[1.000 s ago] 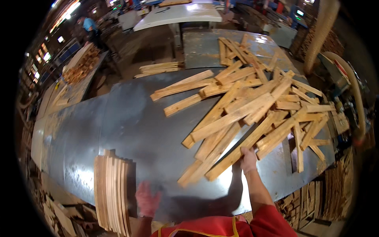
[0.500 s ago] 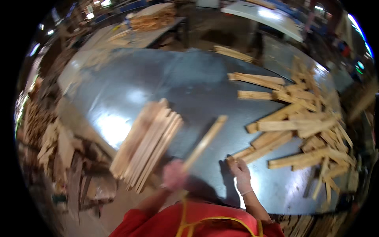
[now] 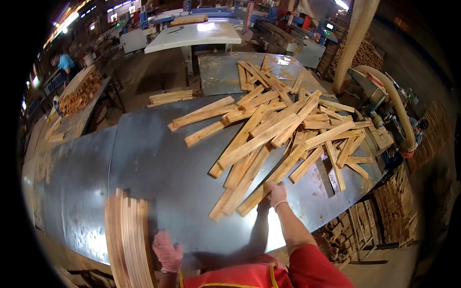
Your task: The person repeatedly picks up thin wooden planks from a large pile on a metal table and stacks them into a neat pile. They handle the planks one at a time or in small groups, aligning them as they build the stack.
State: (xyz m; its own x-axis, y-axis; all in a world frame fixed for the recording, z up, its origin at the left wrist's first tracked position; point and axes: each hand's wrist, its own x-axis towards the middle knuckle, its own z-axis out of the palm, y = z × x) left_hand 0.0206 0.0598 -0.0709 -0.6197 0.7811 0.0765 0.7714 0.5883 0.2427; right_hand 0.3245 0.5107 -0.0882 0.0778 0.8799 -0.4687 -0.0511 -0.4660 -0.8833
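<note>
At the lower edge, a red apron (image 3: 235, 276) with yellow trim is cut off. The left hand (image 3: 167, 250) is empty, its fingers loosely spread, just beside a stack of boards (image 3: 128, 233) standing side by side at the table's near edge; the stack's near end runs out of view, and little of the left forearm shows. The right hand (image 3: 276, 194) is closed on the edge of a long board (image 3: 282, 170), near its close end; the fingertips underneath are hidden. That board slants away into a messy pile of boards (image 3: 269, 136) on the grey metal table (image 3: 153, 149), where crossing pieces cover one another, too tangled to count. Farther off, a white table (image 3: 192, 36) carries a piece of wood. At far left, a person in a blue top (image 3: 66, 62) is small and partly hidden behind stacked wood (image 3: 79, 92)
</note>
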